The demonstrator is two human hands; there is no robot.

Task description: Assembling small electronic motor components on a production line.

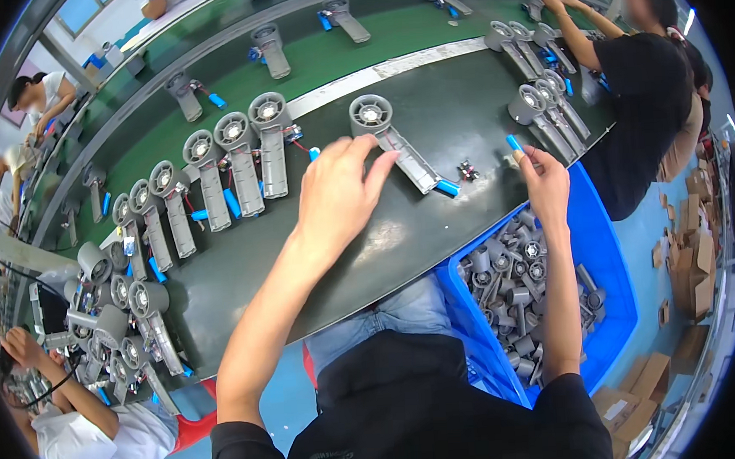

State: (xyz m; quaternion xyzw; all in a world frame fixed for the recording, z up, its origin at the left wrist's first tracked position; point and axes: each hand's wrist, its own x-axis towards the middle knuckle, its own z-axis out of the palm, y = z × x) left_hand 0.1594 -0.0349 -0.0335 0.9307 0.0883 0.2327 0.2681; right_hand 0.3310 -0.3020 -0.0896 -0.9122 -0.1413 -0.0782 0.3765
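Right hand (547, 185) holds blue cylinder (514, 143), two o'clock; left hand (335, 185) at grey fan housing (370, 113), twelve.
Near: blue bin (622, 298), three o'clock. Right fingers pinch cylinder's near end, leaving its tip clear. Left fingers probably steady the housing; grip, cannot tell. Beyond, eleven: similar housings (234, 133) ranked along worktop (235, 271), presumably saving room.
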